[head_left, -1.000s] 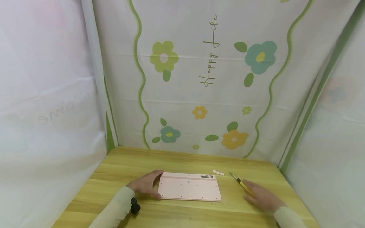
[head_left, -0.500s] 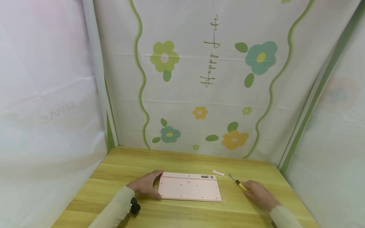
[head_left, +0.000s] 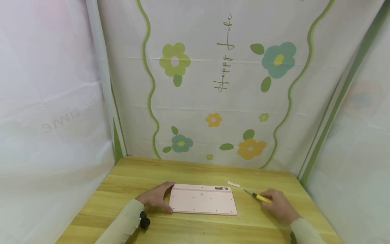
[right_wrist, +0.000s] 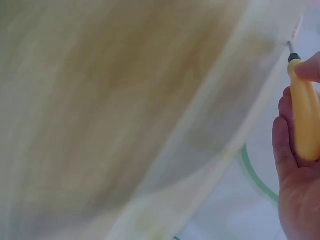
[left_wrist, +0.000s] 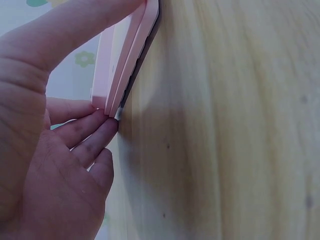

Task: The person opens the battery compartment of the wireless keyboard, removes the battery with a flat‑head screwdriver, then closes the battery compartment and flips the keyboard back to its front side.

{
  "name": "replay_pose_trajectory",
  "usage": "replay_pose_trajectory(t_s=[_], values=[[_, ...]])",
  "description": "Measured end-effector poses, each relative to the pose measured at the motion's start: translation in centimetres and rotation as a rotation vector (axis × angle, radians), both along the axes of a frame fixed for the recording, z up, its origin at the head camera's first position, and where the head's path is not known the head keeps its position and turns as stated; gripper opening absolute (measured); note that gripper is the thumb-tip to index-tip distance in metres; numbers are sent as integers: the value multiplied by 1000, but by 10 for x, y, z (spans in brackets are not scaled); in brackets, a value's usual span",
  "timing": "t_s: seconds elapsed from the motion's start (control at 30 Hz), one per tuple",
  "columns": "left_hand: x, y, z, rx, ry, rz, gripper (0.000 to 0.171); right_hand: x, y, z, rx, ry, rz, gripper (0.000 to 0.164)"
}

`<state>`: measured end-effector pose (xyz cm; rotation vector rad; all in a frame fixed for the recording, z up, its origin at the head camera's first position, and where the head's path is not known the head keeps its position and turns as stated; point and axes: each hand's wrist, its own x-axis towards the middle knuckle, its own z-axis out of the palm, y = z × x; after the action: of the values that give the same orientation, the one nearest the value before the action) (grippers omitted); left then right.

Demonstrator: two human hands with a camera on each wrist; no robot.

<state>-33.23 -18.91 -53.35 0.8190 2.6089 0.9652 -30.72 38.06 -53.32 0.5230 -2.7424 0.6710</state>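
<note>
A pink keyboard point(head_left: 202, 201) lies face down, its back dotted with small screw points; a dark patch shows near the far right corner. My left hand point(head_left: 154, 197) grips its left end, thumb at the near corner and fingers at the far one. The left wrist view shows the keyboard point(left_wrist: 126, 60) edge-on between thumb and fingertips. In my right hand point(head_left: 278, 205) is a screwdriver point(head_left: 262, 198) with a yellow and black handle, its metal tip pointing left toward the keyboard. The right wrist view has the screwdriver's yellow handle point(right_wrist: 304, 112) lying along the fingers under the thumb.
A small pale strip point(head_left: 233, 184) lies on the wooden table point(head_left: 182, 232) just past the keyboard's far right corner. White curtains with printed flowers point(head_left: 195, 101) close off the back and both sides. A black device point(head_left: 144, 220) sits at the left wrist.
My right hand has shifted slightly, and the screwdriver lies flatter, with more of its yellow handle showing. The left hand and the keyboard stay put.
</note>
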Motion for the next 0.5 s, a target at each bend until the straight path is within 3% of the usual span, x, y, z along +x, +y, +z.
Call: replay_pose_trajectory(t_s=[0.2, 0.5], values=[[0, 0, 3, 14, -7, 4, 123, -1, -6, 14, -50, 5, 15, 21], [-3, 1, -2, 12, -4, -11, 122, -6, -23, 32, -47, 74, 140, 16]])
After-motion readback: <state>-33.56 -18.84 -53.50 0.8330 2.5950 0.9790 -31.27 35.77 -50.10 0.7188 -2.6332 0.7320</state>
